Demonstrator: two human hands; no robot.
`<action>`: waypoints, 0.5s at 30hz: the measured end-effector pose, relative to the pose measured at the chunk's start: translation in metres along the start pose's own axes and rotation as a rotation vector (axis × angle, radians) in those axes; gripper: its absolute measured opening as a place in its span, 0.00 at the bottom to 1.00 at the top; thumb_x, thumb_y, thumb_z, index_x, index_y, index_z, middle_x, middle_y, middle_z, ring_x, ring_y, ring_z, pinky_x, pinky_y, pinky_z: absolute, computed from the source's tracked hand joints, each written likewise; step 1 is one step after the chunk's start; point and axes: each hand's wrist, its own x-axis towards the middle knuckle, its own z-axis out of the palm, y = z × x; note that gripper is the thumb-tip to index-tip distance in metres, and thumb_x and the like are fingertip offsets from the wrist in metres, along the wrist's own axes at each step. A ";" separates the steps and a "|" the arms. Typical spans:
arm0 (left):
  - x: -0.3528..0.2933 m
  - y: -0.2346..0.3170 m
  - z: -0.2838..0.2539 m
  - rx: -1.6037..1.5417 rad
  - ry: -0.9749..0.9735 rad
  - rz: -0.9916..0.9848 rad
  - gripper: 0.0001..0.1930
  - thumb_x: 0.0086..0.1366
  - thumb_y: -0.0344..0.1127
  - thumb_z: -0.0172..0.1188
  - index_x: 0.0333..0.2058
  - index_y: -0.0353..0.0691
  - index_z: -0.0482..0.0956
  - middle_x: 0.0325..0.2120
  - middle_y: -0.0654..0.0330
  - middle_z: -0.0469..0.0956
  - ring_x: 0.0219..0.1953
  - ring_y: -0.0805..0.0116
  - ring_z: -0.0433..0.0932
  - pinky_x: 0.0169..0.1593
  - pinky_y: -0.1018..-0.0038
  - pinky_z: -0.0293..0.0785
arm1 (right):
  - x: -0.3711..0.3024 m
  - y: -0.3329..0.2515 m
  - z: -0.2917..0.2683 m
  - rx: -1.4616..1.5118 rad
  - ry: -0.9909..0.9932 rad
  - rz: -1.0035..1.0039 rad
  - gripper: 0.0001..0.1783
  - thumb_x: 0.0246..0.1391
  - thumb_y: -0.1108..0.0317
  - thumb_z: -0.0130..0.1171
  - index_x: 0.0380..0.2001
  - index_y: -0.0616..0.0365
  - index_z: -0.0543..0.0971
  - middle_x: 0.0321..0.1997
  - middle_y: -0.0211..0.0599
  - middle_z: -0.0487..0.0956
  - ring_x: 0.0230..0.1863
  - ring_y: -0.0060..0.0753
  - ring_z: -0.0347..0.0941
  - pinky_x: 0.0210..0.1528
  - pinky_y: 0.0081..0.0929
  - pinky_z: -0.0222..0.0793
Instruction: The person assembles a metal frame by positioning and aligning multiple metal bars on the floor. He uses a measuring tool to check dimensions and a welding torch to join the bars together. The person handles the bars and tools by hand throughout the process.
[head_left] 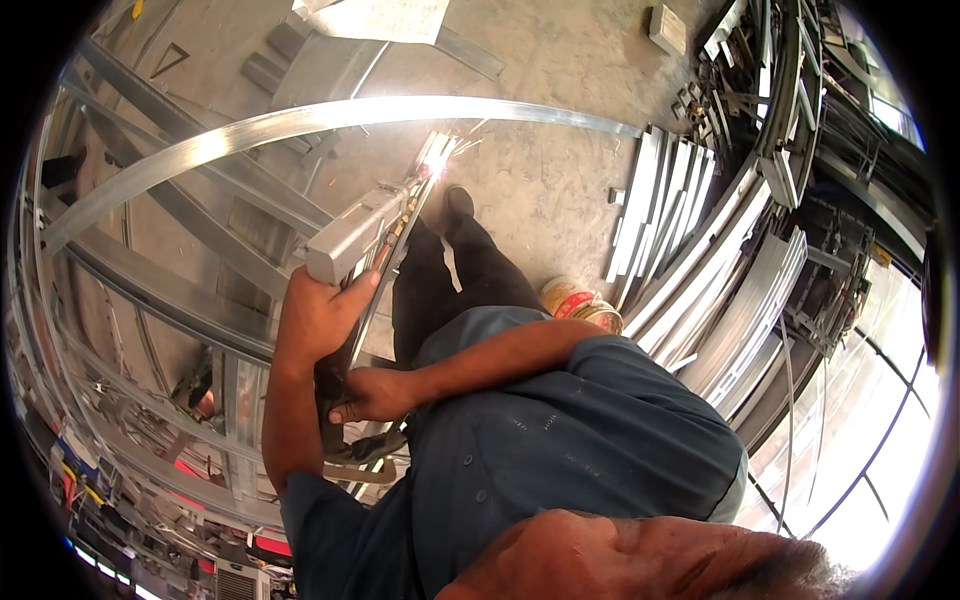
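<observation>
My left hand (322, 312) is closed round the near end of a grey square metal tube (345, 240), its thumb lying along the side. Beside the tube runs a long thin metal bar (392, 240). Bright sparks (437, 157) glare at the far ends of both, hiding what is there. Close to my belly, my right hand (378, 394) is shut on a dark object (333, 385); its kind is hidden by the fingers and shadow. Beyond the sparks a long shiny metal rail (300, 115) crosses the view.
Metal frame beams (175, 275) fill the left side. At my right stands a round tub (580, 303) with a red band. Behind it lie cut metal strips (660, 205) and stacked long profiles (750, 310). A pale block (667, 30) rests on the concrete floor (560, 60).
</observation>
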 end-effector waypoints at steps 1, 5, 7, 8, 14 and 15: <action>-0.001 -0.001 0.000 0.013 -0.001 0.006 0.15 0.61 0.36 0.65 0.44 0.35 0.82 0.29 0.48 0.83 0.31 0.58 0.82 0.38 0.67 0.75 | -0.001 -0.004 -0.001 -0.016 -0.011 0.021 0.33 0.64 0.40 0.51 0.44 0.67 0.76 0.39 0.59 0.79 0.45 0.57 0.77 0.48 0.45 0.70; -0.001 -0.003 0.000 0.004 0.012 0.045 0.15 0.61 0.36 0.64 0.44 0.35 0.82 0.28 0.46 0.82 0.31 0.52 0.82 0.37 0.65 0.75 | 0.001 -0.006 -0.002 -0.050 -0.037 0.024 0.33 0.65 0.41 0.51 0.46 0.68 0.76 0.41 0.60 0.79 0.47 0.58 0.76 0.50 0.44 0.69; -0.002 -0.004 0.001 0.001 0.032 0.091 0.15 0.61 0.36 0.64 0.44 0.35 0.82 0.28 0.46 0.82 0.31 0.51 0.82 0.37 0.65 0.75 | 0.005 0.005 0.003 -0.054 -0.051 0.042 0.34 0.65 0.41 0.51 0.47 0.68 0.75 0.43 0.60 0.79 0.48 0.57 0.76 0.50 0.44 0.69; -0.001 -0.006 0.001 0.015 0.044 0.123 0.15 0.61 0.36 0.64 0.44 0.35 0.82 0.28 0.46 0.82 0.31 0.50 0.82 0.37 0.64 0.75 | 0.006 0.010 0.005 -0.056 -0.057 0.050 0.34 0.65 0.41 0.51 0.47 0.68 0.75 0.44 0.60 0.79 0.48 0.57 0.75 0.51 0.44 0.69; -0.003 -0.009 -0.001 0.047 0.045 0.155 0.16 0.61 0.36 0.64 0.47 0.38 0.82 0.28 0.46 0.82 0.31 0.50 0.82 0.36 0.64 0.75 | 0.004 0.000 0.003 -0.013 -0.058 0.068 0.34 0.64 0.41 0.52 0.47 0.69 0.75 0.45 0.60 0.78 0.49 0.56 0.75 0.51 0.43 0.70; -0.004 -0.007 -0.001 0.026 0.043 0.159 0.17 0.61 0.36 0.64 0.48 0.39 0.82 0.29 0.47 0.82 0.31 0.49 0.82 0.36 0.64 0.75 | 0.003 -0.003 0.003 -0.011 -0.057 0.071 0.34 0.65 0.42 0.52 0.47 0.69 0.75 0.44 0.60 0.78 0.48 0.56 0.75 0.51 0.43 0.70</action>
